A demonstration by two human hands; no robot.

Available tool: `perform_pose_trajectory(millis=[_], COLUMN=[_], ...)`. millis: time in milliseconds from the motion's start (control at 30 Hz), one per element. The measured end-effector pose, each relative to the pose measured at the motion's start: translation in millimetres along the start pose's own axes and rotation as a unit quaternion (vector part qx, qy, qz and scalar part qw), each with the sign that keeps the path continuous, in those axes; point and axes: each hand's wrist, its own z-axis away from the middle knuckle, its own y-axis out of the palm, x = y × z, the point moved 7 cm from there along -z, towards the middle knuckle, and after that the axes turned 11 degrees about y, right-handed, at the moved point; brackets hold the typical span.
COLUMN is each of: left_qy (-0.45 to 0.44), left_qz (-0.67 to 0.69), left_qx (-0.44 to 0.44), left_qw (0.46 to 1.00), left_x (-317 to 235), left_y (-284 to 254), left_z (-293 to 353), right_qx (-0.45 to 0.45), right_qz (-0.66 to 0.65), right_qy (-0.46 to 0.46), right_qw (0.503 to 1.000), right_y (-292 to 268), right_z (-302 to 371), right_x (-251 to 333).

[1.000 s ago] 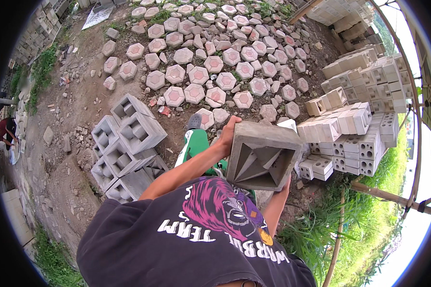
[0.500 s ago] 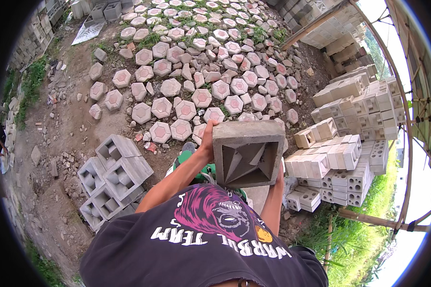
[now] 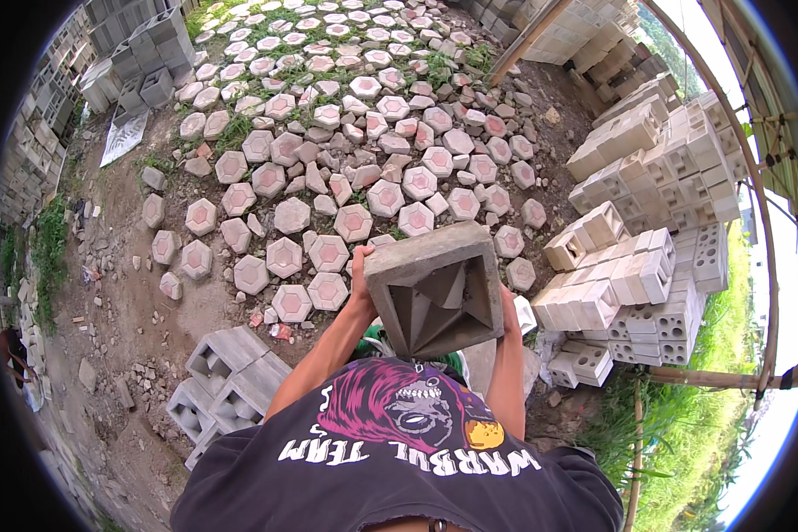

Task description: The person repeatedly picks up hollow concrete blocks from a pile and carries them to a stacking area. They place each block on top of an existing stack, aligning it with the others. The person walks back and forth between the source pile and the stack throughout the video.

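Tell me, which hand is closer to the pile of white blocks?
The right hand. It grips the grey block's side facing the white block pile. The left hand holds the block's opposite side, farther from the pile.

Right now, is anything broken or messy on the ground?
Yes. Among the six-sided paving stones lie broken chunks, and many stones sit crooked with grass between them. The square block in both hands looks whole.
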Motion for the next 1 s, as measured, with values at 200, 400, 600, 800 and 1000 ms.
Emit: perform_pose_trajectory(millis=[200,400,600,800,1000], left_qy=[-0.009,-0.057,-0.123,-0.189,-0.261], left_qz=[-0.036,-0.131,-0.164,-0.186,-0.218], left_qx=[0.005,0.041,0.044,0.051,0.079], left_qw=[0.999,0.989,0.978,0.963,0.937], left_x=[5,18,47,88,129], left_y=[43,118,182,211,241], left_z=[-98,-198,-260,-324,-407], right_qx=[-0.035,-0.046,-0.079,-0.126,-0.186], right_qz=[-0.052,-0.124,-0.181,-0.267,-0.334], right_qy=[0.018,0.018,0.004,0.014,0.019], right_qw=[0.998,0.991,0.980,0.956,0.924], right_y=[-41,-85,-134,-172,-201], right_z=[-86,-146,-178,-197,-225], right_x=[26,73,97,102,131])
